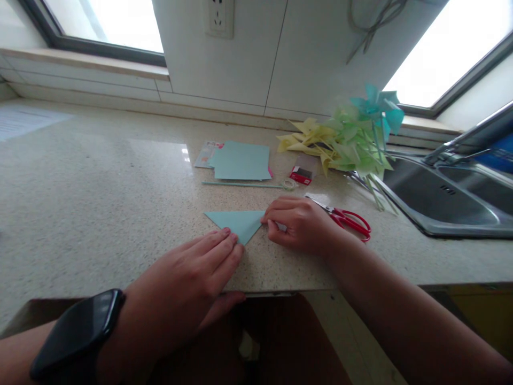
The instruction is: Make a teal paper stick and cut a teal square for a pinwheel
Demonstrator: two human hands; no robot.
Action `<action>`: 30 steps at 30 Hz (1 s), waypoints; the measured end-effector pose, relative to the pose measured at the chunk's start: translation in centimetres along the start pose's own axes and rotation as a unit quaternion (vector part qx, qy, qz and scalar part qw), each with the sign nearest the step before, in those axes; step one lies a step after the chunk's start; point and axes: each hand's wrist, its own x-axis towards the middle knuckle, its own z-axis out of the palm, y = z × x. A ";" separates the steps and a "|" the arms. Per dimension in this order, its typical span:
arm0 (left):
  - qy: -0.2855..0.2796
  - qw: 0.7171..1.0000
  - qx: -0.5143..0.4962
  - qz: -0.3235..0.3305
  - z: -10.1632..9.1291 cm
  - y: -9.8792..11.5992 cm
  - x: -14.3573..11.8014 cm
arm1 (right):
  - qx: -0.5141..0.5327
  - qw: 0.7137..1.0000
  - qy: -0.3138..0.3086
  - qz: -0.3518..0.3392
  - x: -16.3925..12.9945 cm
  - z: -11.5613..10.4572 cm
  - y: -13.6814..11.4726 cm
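Note:
A light blue sheet of paper [242, 223] lies folded into a triangle on the counter, its long straight edge away from me and its point towards me. My left hand [200, 272] rests on its lower left side, fingers stretched out together and tips pressing the paper. At the triangle's right corner, my right hand [300, 222] is curled, with thumb and forefinger closed on the paper. Scissors [348, 220] with red handles lie just beyond my right hand, which is close to their blades. Behind the triangle are a thin pale green stick [240, 184] and a small roll of tape [288, 184].
A stack of light blue paper squares [242, 160] lies further back on the speckled counter [120, 198]. Near it sits a small red box [301, 174]. Several paper pinwheels [348, 133] in yellow, green and blue lie beside the steel sink [433, 200] at right.

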 end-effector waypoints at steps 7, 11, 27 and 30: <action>0.002 1.000 0.000 0.002 0.0 0.0 -0.1 | -0.012 0.999 -0.008 -0.048 0.2 -0.2 1.7; -0.004 1.000 -0.002 0.001 0.1 0.0 -0.1 | -0.045 0.996 -0.001 -0.078 0.0 -0.4 0.5; 0.002 1.000 -0.018 -0.001 -0.3 0.1 0.1 | -0.034 0.999 -0.009 0.003 -1.2 -0.1 -1.3; -0.001 1.000 -0.018 -0.001 -0.2 0.0 0.0 | -0.043 0.998 -0.003 0.047 -1.2 -0.3 -0.3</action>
